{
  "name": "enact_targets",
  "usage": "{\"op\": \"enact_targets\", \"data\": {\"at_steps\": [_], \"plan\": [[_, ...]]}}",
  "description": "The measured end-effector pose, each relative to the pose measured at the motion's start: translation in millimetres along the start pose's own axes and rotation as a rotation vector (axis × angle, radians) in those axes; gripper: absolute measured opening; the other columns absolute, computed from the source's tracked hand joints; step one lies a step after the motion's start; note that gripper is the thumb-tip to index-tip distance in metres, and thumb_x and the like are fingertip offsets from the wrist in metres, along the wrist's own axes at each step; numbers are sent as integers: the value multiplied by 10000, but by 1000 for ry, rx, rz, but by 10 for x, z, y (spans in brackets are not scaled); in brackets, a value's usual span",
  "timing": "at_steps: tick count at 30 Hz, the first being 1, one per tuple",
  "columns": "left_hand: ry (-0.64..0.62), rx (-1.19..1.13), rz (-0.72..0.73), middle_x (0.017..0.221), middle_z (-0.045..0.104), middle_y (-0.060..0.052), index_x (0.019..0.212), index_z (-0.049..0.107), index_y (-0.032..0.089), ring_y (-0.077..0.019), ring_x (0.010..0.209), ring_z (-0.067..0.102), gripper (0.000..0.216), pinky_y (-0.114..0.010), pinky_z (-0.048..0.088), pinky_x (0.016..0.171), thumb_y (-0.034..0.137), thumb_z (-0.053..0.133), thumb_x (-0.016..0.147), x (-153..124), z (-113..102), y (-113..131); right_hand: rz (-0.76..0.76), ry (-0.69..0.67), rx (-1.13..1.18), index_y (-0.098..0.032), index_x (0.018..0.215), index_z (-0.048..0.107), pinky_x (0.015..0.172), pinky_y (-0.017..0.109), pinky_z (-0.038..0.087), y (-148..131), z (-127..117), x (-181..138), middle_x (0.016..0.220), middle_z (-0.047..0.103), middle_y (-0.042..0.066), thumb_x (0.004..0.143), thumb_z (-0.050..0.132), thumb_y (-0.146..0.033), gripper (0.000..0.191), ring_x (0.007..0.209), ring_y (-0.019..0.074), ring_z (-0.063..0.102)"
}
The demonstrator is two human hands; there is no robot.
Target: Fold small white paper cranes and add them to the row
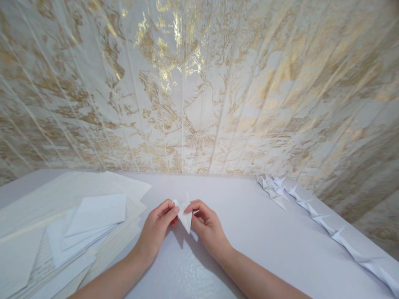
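Note:
A small white origami crane point(186, 218) is held up over the middle of the table, one point facing down toward me and a thin spike standing up at the back. My left hand point(160, 222) pinches its left side between thumb and fingers. On the other side, my right hand point(207, 224) grips the paper, with the index finger lying across the near face and the thumb beneath. Some of the fingertips of both hands are hidden behind the paper.
Loose white sheets point(96, 214) and larger cream papers point(124, 182) pile up on the left of the white table point(249, 245). Several folded paper cranes point(321, 220) line the right edge, with a cluster point(271, 189) at the back right. A gold-patterned curtain point(199, 104) hangs behind.

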State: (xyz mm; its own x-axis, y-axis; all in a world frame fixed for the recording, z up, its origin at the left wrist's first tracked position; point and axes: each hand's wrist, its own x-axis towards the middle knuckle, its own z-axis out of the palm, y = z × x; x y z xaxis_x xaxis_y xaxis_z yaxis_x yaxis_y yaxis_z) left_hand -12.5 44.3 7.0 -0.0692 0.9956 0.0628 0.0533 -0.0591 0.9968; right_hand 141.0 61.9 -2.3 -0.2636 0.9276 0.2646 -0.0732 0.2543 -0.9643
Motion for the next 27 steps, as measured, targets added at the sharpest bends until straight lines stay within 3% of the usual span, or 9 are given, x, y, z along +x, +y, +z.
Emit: {"op": "enact_targets", "data": {"at_steps": [8,15,23,27], "plan": [[8,-24,-2,581,481,50,624,493,214,-163,625,462,277,-273,371,637,413,593,789,47,-13,-32,48,5,88,-203,812,689,606,248,375,-15,-17,-5,796,608,8,652,502,-129,257,653,141,489],[-18,-2,4,564,437,58,588,476,216,-151,589,423,297,-260,336,593,410,599,776,29,6,18,87,27,108,-184,808,688,575,235,372,59,-11,12,786,601,2,735,645,-234,99,613,114,473],[-73,34,14,563,460,51,615,490,220,-159,592,456,334,-261,366,599,472,567,820,6,10,10,150,112,141,-164,665,611,509,218,374,83,-19,55,574,561,-36,697,758,-398,278,514,93,437],[-126,68,40,678,537,41,760,568,208,-157,652,504,288,-244,385,603,483,618,828,-39,35,-19,168,137,116,-157,647,614,513,230,374,89,-23,64,556,562,-33,677,778,-406,300,504,92,438]]}}
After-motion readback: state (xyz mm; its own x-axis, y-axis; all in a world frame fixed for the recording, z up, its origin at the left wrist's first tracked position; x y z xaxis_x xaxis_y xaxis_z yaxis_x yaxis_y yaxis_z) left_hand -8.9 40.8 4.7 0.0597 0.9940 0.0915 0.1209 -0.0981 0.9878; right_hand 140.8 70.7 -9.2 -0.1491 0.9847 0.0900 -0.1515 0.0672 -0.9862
